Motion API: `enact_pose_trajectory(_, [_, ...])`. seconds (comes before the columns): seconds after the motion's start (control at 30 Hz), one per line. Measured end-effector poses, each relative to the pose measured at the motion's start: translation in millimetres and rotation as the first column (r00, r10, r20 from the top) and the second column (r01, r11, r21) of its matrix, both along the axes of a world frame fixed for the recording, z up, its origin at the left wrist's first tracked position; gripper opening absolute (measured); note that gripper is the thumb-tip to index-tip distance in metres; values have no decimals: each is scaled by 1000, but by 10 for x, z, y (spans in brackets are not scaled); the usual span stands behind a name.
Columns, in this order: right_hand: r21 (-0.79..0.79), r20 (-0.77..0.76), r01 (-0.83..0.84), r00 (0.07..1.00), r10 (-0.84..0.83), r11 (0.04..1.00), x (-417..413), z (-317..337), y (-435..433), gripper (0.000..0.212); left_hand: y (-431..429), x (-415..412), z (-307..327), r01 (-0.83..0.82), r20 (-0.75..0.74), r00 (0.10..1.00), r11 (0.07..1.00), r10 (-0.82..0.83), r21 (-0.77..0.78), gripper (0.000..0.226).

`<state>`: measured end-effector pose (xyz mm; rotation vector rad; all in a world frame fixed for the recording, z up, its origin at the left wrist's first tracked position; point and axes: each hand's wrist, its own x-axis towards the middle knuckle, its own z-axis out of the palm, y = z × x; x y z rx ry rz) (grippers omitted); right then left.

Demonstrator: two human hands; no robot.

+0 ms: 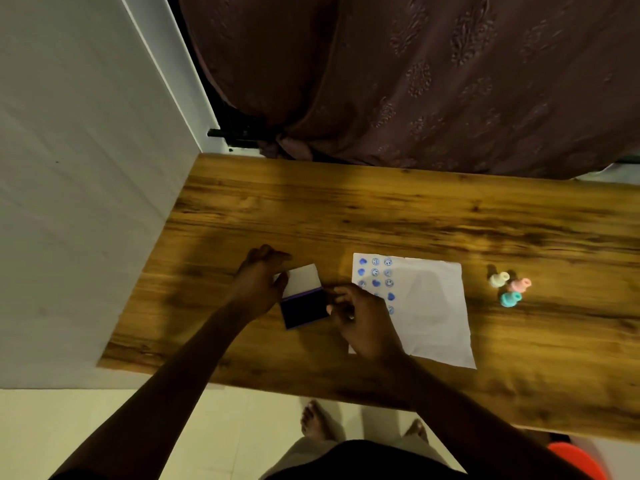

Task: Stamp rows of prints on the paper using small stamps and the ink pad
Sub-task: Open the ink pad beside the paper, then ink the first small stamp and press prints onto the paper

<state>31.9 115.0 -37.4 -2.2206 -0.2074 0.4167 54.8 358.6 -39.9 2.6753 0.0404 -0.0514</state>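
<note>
Centrally, open ink pad (304, 308) on wooden surface (381, 216), white lid pinched in left grip (263, 282); right grip (360, 320) curled beside base, contents unclear. Printed paper (433, 306) right, three stamps (509, 287) beyond.

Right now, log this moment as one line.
left hand on ink pad lid | right hand at pad edge | three stamps idle

right hand (363, 320) covers lower-left prints on paper (433, 313); whether it holds a stamp: can't tell. Orange object (575, 459) cut off lower right.
</note>
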Motion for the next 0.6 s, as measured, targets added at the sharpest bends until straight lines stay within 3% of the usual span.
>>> enact_pose_trajectory(0.33, [116, 105, 150, 981, -162, 982, 65, 352, -848, 33, -1077, -25, 322, 109, 103, 991, 956, -83, -271, 25])
enact_pose_trajectory(0.6, [-54, 262, 246, 939, -224, 968, 152, 470, -1765, 36, -2098, 55, 240, 132, 72, 991, 921, -113, -368, 25])
